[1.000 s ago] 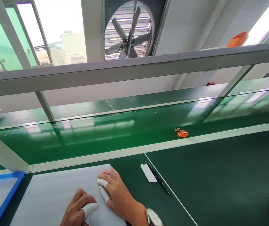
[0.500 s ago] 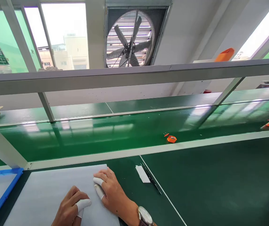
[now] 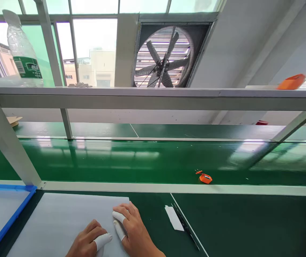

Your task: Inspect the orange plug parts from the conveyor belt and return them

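Observation:
A large white sheet [image 3: 69, 210] lies on the dark green table in front of me. My left hand [image 3: 88, 241] rests on its lower part with fingers bent inward and a white finger cot on one digit; what it may hold is hidden. Across the sheet's right edge lies my right hand [image 3: 135, 230], two digits in white finger cots pressed close together at that edge. Both hands are near each other. To their right are a small white paper slip [image 3: 174, 218] and a dark, thin pen-like tool [image 3: 189, 230] beside it.
A blue-edged white panel [image 3: 5, 210] is at the left. Behind the table, a glossy green surface [image 3: 142, 164] carries a small orange object [image 3: 205, 178]. A grey metal rail [image 3: 153, 101] and posts cross in front. A plastic bottle [image 3: 25, 57] stands upper left.
My view has levelled and lifted a little, so the scene sits lower and the bottle shows more fully. Both hands stay at about the same places on the sheet.

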A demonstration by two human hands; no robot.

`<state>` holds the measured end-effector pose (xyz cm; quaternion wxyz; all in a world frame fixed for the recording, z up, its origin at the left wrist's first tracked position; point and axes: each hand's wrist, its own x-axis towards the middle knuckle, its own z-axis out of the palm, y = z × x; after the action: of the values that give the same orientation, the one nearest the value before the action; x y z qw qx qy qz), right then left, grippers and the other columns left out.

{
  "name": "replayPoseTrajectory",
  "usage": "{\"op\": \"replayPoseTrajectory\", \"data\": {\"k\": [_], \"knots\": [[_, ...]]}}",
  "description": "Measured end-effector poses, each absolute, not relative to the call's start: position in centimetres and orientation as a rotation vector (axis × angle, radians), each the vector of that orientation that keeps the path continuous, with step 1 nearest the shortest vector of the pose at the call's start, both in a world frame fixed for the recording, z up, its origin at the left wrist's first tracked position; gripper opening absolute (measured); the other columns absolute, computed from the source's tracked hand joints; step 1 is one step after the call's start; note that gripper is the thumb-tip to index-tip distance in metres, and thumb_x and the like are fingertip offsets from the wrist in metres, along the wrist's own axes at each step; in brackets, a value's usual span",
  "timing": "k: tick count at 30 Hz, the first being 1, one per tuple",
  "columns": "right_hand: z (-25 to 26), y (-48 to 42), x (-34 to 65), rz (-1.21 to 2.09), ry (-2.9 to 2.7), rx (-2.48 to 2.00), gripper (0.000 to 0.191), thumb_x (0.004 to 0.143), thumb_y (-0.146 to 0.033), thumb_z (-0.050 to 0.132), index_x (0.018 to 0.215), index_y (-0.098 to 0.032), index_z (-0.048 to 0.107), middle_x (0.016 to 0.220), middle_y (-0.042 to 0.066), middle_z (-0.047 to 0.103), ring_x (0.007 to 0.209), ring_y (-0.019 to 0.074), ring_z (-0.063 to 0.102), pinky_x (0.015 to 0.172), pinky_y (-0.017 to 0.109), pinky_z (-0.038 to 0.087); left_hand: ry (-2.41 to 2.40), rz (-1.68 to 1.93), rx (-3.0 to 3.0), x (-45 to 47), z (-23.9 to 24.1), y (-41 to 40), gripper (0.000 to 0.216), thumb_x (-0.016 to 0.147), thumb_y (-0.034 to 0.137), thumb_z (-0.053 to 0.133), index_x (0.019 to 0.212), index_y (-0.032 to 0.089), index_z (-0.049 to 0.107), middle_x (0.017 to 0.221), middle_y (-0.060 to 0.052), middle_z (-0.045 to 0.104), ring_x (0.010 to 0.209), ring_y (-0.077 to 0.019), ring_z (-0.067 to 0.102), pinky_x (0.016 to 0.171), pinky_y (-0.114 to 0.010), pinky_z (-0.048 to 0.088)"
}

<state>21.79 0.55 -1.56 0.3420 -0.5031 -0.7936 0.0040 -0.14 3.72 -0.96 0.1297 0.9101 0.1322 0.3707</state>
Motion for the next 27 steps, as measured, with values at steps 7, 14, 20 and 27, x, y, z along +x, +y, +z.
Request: {"op": "replayPoseTrajectory", "data": {"k": [7, 14, 20, 27], "knots": [[-1.7, 0.6, 21.8, -0.007, -2.11, -1.313, 0.042, 0.086, -0.003, 0.048, 0.121, -0.023, 0.057, 0.119, 0.008, 0.07, 0.11, 0.0296, 0.064, 0.103, 0.067, 0.047, 0.456, 1.167, 2.669, 0.5, -0.9, 3.1, 0.042, 0.081, -0.001, 0.04, 0.116, 0.016, 0.055, 0.086, -0.011, 0.071, 0.067, -0.0198, 0.061, 0.056, -0.029, 0.056], [-2.3, 0.6, 21.8, 0.0, -2.105, -1.298, 0.04, 0.089, -0.003, 0.046, 0.123, -0.02, 0.058, 0.122, 0.01, 0.068, 0.115, 0.0291, 0.061, 0.103, 0.062, 0.05, 0.596, 1.007, 2.659, 0.4, -1.8, 2.5, 0.03, 0.069, -0.002, 0.044, 0.083, 0.018, 0.062, 0.099, -0.011, 0.07, 0.081, -0.0207, 0.066, 0.07, -0.033, 0.062], [-2.4, 0.6, 21.7, 0.046, -2.051, -1.273, 0.037, 0.09, -0.005, 0.049, 0.122, -0.022, 0.059, 0.122, 0.009, 0.068, 0.115, 0.0279, 0.059, 0.102, 0.055, 0.052, 0.69, 0.753, 2.642, -0.1, -1.4, 1.9, 0.032, 0.058, -0.007, 0.043, 0.073, 0.017, 0.058, 0.113, -0.009, 0.069, 0.093, -0.0229, 0.064, 0.078, -0.038, 0.062], [-2.5, 0.6, 21.8, 0.047, -2.059, -1.271, 0.038, 0.091, -0.004, 0.048, 0.123, -0.021, 0.058, 0.123, 0.01, 0.067, 0.116, 0.0285, 0.058, 0.101, 0.056, 0.051, 0.703, 0.684, 2.649, -0.1, -1.5, 1.9, 0.036, 0.055, -0.007, 0.043, 0.077, 0.017, 0.06, 0.115, -0.009, 0.068, 0.096, -0.0239, 0.063, 0.081, -0.04, 0.063]]}}
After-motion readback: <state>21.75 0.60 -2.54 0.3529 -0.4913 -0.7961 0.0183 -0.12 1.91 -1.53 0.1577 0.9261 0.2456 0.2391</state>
